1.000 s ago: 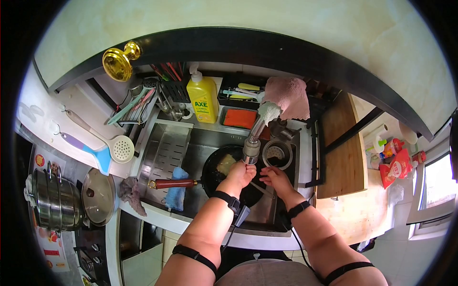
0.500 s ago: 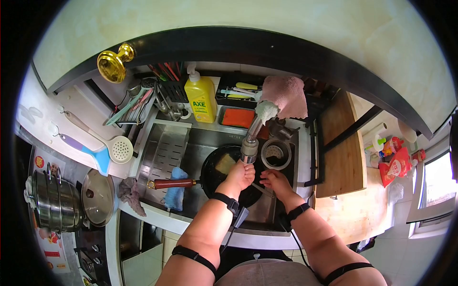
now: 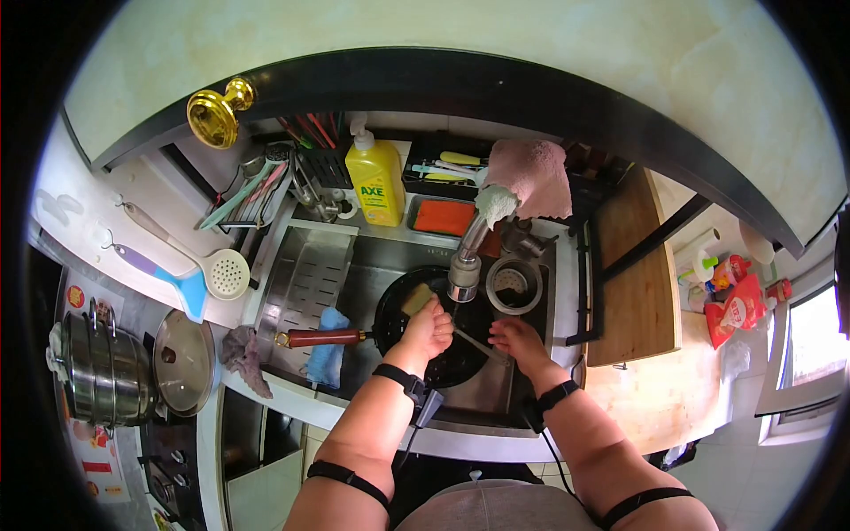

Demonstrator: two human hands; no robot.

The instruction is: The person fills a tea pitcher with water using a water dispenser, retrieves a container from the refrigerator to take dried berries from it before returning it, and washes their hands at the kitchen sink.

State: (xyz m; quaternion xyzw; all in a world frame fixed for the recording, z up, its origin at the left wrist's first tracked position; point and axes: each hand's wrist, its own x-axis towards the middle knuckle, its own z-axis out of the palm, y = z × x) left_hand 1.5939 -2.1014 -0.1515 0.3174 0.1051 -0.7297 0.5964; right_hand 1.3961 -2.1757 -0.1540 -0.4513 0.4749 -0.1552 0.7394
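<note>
A black frying pan (image 3: 452, 367) sits in the sink, its brown wooden handle (image 3: 326, 338) pointing left over a blue cloth (image 3: 328, 354). My left hand (image 3: 428, 330) is closed in a fist over the pan, just left of the faucet head (image 3: 463, 288); what the fingers hold, if anything, is hidden. A yellowish sponge-like piece (image 3: 416, 299) lies in the pan beside that hand, partly covered by it. My right hand (image 3: 520, 343) hovers by the pan's right side, fingers loosely bent and apart, with nothing visible in it. A thin pale stick (image 3: 482, 345) slants between the two hands.
Behind the sink stand a yellow AXE bottle (image 3: 374, 181) and a tray with an orange sponge (image 3: 443, 216). A strainer cup (image 3: 513, 285) sits right of the faucet. Pink cloth (image 3: 531, 177) drapes over the faucet. A pot (image 3: 106, 372) and glass lid (image 3: 183, 363) are left.
My left hand has moved left and slightly down, away from the faucet head, and now covers part of the sponge-like piece. My right hand has shifted slightly right.
</note>
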